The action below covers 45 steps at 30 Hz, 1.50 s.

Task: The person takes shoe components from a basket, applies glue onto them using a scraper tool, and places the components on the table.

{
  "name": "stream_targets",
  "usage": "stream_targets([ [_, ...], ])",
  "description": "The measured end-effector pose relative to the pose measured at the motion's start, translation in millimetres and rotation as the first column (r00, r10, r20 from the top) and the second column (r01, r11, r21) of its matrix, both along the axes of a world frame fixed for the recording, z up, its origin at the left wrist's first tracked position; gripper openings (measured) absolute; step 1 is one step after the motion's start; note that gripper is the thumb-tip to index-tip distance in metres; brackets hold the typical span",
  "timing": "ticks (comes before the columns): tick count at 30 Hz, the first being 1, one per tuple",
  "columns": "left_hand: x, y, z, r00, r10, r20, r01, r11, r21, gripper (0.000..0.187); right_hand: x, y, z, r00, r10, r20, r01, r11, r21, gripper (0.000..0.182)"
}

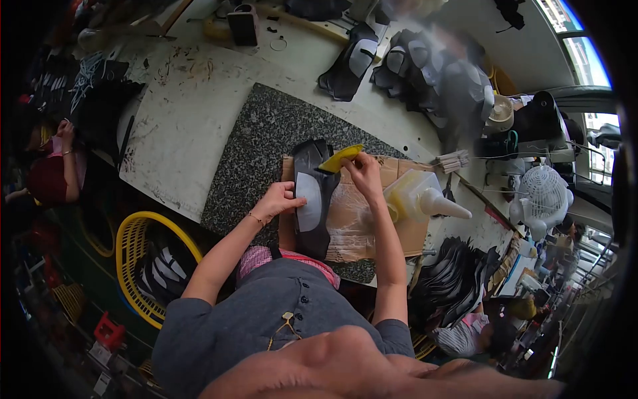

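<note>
A black shoe-like piece [312, 233] with a pale grey patch [309, 199] lies on a brown cardboard sheet [352, 226]. My left hand [274, 201] rests at the patch's left edge, thumb on it and fingers curled; whether it grips the piece is not clear. Between the thumb and fingers of my right hand [363, 175] is a yellow spreader [341, 158], tilted over the piece's upper right edge. Right of the cardboard's middle lies a translucent bottle [412, 193] with a white nozzle and yellowish contents.
Under the cardboard is a speckled stone slab [246, 143]. Black pieces are stacked at the right [452, 276], with more at the back [352, 63]. A yellow basket [126, 243] stands at the left. People are at both sides, one with a visible arm [70, 166].
</note>
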<state>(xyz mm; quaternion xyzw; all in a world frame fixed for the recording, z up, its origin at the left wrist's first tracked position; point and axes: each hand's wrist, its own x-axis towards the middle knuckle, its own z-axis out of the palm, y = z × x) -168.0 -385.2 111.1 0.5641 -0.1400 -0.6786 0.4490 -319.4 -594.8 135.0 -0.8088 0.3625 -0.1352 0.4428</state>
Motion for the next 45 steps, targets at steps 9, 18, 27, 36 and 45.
stream_targets([
  [9, 0.8, 8.4, -18.0, 0.999, -0.032, -0.035, 0.03, 0.998, -0.063, 0.036, -17.3, 24.6, -38.9, 0.988, -0.038, 0.152, 0.002, 0.973, 0.232, 0.014],
  [18, 1.4, 16.1, -22.8, 0.988, 0.033, -0.15, -0.052, 0.99, -0.128, 0.032, -77.7, 94.3, -46.3, 0.933, -0.165, 0.319, 0.177, 0.984, -0.006, 0.008],
  [27, -5.2, 15.6, -20.1, 0.996, 0.074, -0.04, -0.081, 0.979, -0.189, 0.044, -132.8, 135.8, -18.0, 0.96, 0.068, 0.27, 0.042, 0.924, -0.381, 0.017],
  [36, -9.8, 19.3, -31.0, 0.989, 0.146, -0.023, -0.148, 0.968, -0.201, 0.048, -165.8, 159.2, -29.2, 0.961, -0.021, 0.276, 0.138, 0.902, -0.409, 0.017],
  [45, -6.7, 16.4, -18.9, 0.992, 0.096, -0.088, -0.114, 0.966, -0.233, 0.032, -100.8, 139.1, -12.8, 0.962, 0.021, 0.273, 0.109, 0.886, -0.451, 0.009],
])
